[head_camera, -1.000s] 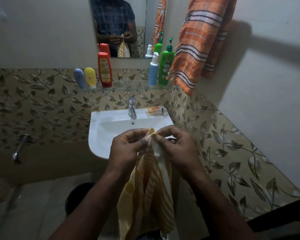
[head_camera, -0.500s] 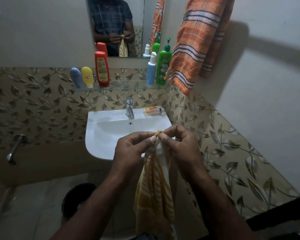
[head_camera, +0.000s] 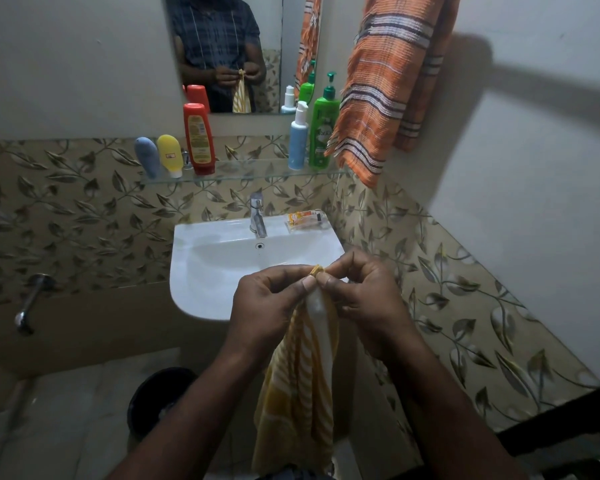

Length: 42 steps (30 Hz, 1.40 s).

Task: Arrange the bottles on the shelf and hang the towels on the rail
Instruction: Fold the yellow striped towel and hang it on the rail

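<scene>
A yellow and white striped towel (head_camera: 300, 386) hangs down in front of the basin. My left hand (head_camera: 269, 303) and my right hand (head_camera: 364, 299) pinch its top corner together, fingertips almost touching. On the glass shelf (head_camera: 250, 171) stand a grey-blue tube (head_camera: 147, 154), a yellow tube (head_camera: 170, 154), a red bottle (head_camera: 198, 137), a light blue pump bottle (head_camera: 298, 136) and a green pump bottle (head_camera: 323, 128). An orange striped towel (head_camera: 385, 81) hangs at the upper right; the rail that holds it is out of view.
A white basin (head_camera: 215, 271) with a tap (head_camera: 258, 214) is under the shelf, a small packet (head_camera: 305, 219) on its rim. A mirror (head_camera: 222, 46) is above. A dark bucket (head_camera: 160, 396) stands on the floor. A wall tap (head_camera: 28, 306) juts out at left.
The yellow towel has been lifted a little and hangs narrower and straighter. My fingers have worked along its top edge to a tighter pinch at the corner.
</scene>
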### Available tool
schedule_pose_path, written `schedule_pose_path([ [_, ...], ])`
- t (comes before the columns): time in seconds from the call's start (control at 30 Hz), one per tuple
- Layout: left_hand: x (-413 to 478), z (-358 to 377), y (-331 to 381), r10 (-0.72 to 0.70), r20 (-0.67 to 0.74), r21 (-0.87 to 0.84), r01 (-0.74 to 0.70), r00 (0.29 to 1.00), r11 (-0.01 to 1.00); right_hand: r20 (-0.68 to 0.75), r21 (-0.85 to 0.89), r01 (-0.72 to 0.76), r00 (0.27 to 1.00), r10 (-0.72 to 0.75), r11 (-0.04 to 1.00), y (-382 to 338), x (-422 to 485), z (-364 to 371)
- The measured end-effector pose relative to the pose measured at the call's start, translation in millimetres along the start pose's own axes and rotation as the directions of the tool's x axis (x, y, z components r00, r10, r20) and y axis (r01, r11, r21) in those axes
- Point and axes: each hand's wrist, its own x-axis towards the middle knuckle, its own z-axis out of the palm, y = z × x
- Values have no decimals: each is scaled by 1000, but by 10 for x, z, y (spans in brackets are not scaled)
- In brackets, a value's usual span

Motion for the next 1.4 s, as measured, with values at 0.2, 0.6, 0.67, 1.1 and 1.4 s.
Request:
schedule_pose_path([
  [0.2, 46, -50, -27, 31, 19, 78, -32, 999, 996, 77, -135, -21, 996, 32, 991, -34, 16, -47],
  [0.6, 72, -79, -180, 135, 116, 185, -155, 984, 970, -77, -232, 186, 975, -209, 955, -101, 40, -78],
  [0.67, 43, -77, -237, 123, 147, 192, -150, 981, 970, -87, -228, 205, 969, -229, 952, -127, 39, -93],
  [1.1, 148, -51, -444, -40, 227, 272, -23, 973, 962, 25, -76, 205, 979, -204, 976, -259, 53, -132],
  [1.4, 209, -73, -372, -106, 197, 73, 93, 975, 993, -14, -69, 214, 977, -215, 974, -296, 120, -178],
])
